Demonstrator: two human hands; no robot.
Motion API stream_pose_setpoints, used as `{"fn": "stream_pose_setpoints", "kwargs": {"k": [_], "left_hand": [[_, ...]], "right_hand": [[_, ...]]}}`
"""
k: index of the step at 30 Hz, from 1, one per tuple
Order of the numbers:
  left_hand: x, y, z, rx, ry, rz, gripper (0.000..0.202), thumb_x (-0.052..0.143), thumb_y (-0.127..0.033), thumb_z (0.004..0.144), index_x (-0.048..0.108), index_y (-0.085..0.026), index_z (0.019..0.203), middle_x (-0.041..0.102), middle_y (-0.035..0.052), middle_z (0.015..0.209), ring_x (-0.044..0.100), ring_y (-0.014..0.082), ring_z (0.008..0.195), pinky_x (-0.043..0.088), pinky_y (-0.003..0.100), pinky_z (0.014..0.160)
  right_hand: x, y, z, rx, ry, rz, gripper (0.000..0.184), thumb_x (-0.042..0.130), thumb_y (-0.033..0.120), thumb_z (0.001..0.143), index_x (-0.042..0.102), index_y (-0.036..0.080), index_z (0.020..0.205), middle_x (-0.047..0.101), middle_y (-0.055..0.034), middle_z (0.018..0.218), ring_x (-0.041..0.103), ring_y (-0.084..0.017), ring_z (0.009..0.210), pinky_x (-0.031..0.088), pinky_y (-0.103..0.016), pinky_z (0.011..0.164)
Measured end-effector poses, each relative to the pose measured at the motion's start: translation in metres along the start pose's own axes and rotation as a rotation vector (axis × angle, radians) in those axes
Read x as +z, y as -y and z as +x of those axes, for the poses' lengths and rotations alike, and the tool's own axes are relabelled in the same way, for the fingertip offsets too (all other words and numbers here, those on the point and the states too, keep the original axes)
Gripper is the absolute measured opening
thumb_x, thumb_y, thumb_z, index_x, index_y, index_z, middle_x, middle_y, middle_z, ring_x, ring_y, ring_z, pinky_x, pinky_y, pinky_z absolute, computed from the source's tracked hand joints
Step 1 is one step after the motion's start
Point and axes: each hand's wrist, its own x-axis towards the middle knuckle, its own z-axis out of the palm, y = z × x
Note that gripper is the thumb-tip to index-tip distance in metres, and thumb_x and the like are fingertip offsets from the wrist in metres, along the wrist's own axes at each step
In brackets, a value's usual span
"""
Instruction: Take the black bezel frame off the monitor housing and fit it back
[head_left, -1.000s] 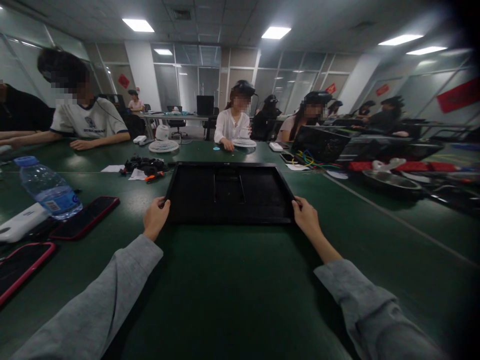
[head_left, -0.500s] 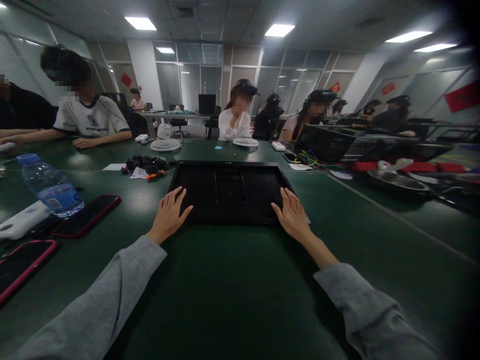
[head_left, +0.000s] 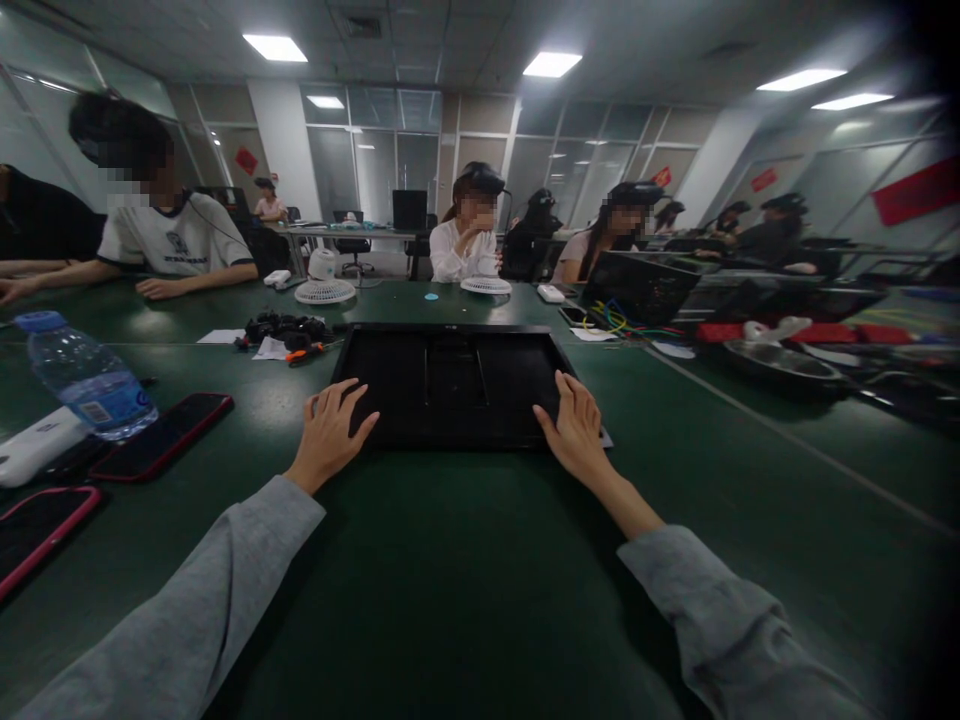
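Observation:
A shallow black rectangular casing (head_left: 405, 425), tray-like with a raised rim, lies on the green table in front of me. Two thin upright ridges run across its middle. My left hand (head_left: 330, 430) rests at its left edge, fingers spread and slightly bent, thumb over the near left corner. At the opposite edge lies my right hand (head_left: 576, 425), with its fingers stretched forward along the rim and its thumb pointing inward. Neither hand is closed round the casing. A bit of something pale shows under the casing's near right corner, too little to name.
To the left are a water bottle (head_left: 90, 385), a phone (head_left: 165, 438), a red-edged phone (head_left: 41, 535) and a white device (head_left: 41, 447). Behind the casing lie dark cables (head_left: 285, 328) and two white fans (head_left: 324, 290). A metal pan (head_left: 787, 365) stands right. Several people sit around.
The view has turned slightly, so the scene sits a little further left. Both hands stay at the casing's side edges, with only small finger shifts.

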Motion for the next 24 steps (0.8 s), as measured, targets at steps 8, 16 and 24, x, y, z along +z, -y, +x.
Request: {"fn": "stream_pose_setpoints", "kwargs": {"k": [8,16,24], "left_hand": [[0.001,0.000,-0.001,0.049,0.058,0.005,0.067,0.053,-0.064,0.092,0.052,-0.025,0.146,0.047,0.0148,0.153,0.042,0.0353,0.138,0.023,0.057,0.114],[0.000,-0.002,-0.001,0.040,0.059,-0.001,0.057,0.057,-0.062,0.090,0.061,-0.026,0.136,0.053,0.0136,0.147,0.045,0.0345,0.135,0.024,0.058,0.113],[-0.008,0.008,0.003,-0.174,-0.150,-0.123,0.032,0.047,-0.045,0.097,0.064,-0.023,0.081,0.069,0.0065,0.091,0.060,0.0253,0.096,0.040,0.041,0.093]], "right_hand": [[0.006,0.028,-0.007,-0.168,0.086,-0.021,0.079,0.034,0.061,0.099,0.004,0.026,0.164,0.034,-0.0159,0.157,0.029,-0.031,0.149,0.022,-0.057,0.121],[0.009,0.030,-0.009,-0.151,0.074,0.058,0.079,0.039,0.061,0.098,0.008,0.028,0.164,0.038,-0.0158,0.153,0.035,-0.033,0.144,0.030,-0.057,0.116],[-0.001,0.005,0.006,0.121,-0.225,0.283,0.063,0.047,0.051,0.096,0.042,0.016,0.148,0.056,-0.0155,0.120,0.052,-0.029,0.114,0.045,-0.051,0.101]]}}
